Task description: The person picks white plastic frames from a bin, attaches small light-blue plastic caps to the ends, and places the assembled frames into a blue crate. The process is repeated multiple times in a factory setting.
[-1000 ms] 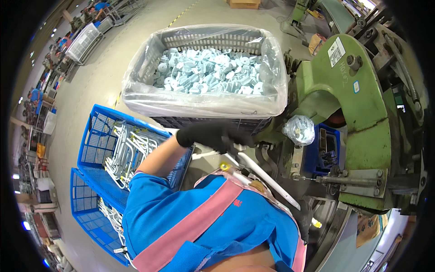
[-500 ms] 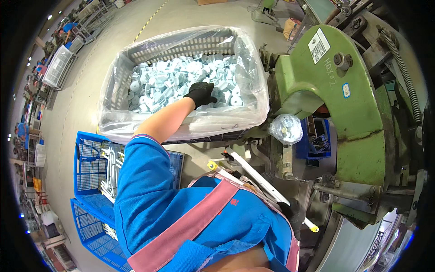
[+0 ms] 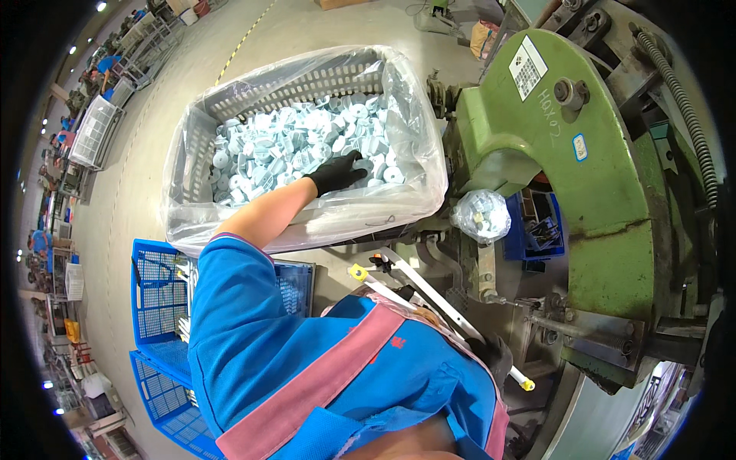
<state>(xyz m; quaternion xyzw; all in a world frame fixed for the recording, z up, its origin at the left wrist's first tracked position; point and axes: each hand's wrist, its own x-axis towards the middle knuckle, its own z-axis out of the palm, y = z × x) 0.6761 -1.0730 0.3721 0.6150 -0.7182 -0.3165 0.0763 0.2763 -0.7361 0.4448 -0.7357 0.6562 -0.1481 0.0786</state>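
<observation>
My left hand [image 3: 336,175], in a black glove, reaches into a large lined crate [image 3: 307,230]. Its thumb and fingers are spread apart, touching the heap of pale blue-grey plastic parts [image 3: 284,142] near the crate's right end. I see no part clearly gripped in it. At the lower right, my right hand [image 3: 498,357], also dark-gloved, is largely hidden by my body and is closed round white tubes [image 3: 429,290] that slant in front of me. Yellow caps [image 3: 357,271] sit on the tube ends.
A green machine [image 3: 590,176] stands at the right. Beside it are a clear bag-lined container [image 3: 481,216] with small parts and a blue bin [image 3: 537,249]. Blue baskets [image 3: 159,307] stand at the lower left. People work at distant stations at the far left.
My left hand has moved a little nearer to me within the crate, its thumb and fingers now spread over the parts. The whole view has shifted slightly. The white tubes stay in place.
</observation>
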